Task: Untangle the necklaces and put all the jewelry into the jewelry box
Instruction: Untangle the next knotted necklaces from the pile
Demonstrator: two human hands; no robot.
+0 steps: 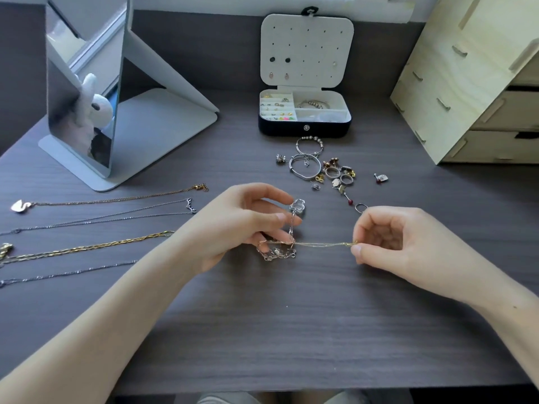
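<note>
Jewelry box (304, 128) sits open at back-centre of worktop (291, 330), lid (306, 33) upright w/ a few stud earrings pinned in it. Its left compartment holds rows of rings & small earrings, rear right one holds a beaded bracelet (313, 104), front right contents too blurred to tell. Left hand (248, 223) fingers pinch the tangled silver chain (277, 254) w/ its pendant (298, 206), right hand (393, 240) fingers pinch the end of a thin gold chain (320, 244) pulled taut btwn both hands; loose rings, bangles & earrings (306, 167) lie just in front of the box, several necklaces (87, 246) lie stretched out at left.
</note>
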